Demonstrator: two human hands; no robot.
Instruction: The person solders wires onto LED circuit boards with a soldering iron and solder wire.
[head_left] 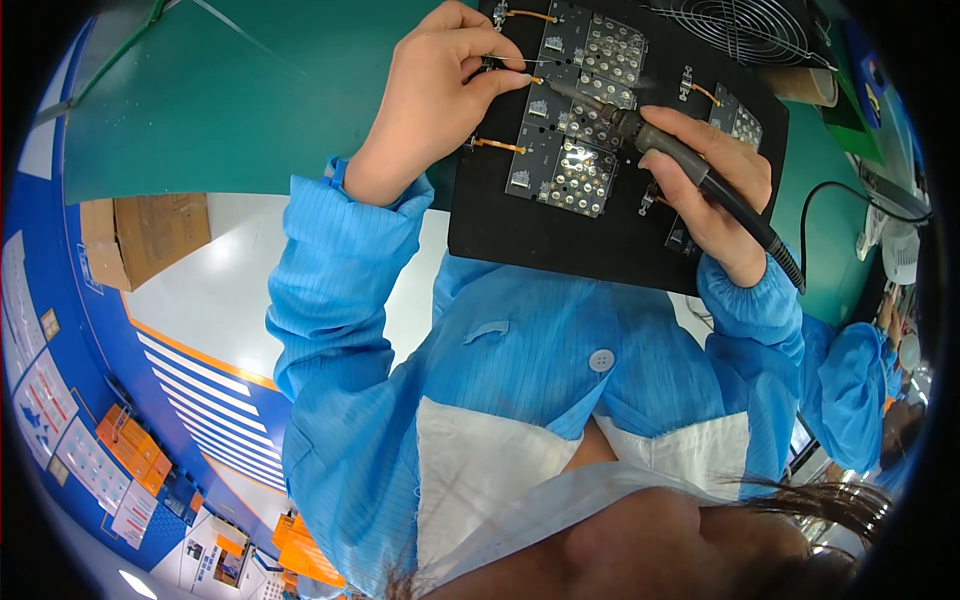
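My right hand (720, 180) is wrapped around a soldering iron (730, 200), its tip angled left toward a panel of dark circuit boards (540, 140). My left hand (425, 95) pinches a thin silvery solder wire (532, 61) between thumb and fingers. The left thumb rests by a short orange flex cable at the boards' left edge, close to the iron's tip. Another orange flex cable (500, 146) with a small metal end lies just below. The panel lies on a black board (490, 225). My left fingers partly hide the wire and the middle cable.
A second circuit board panel (735, 115) lies on the black board's right side. Beyond it stand a round wire grille (745, 25) and a cardboard tube (810, 87). A black cord (815, 190) crosses the green table mat (260, 110). At left, a cardboard box (160, 235) stands below table level.
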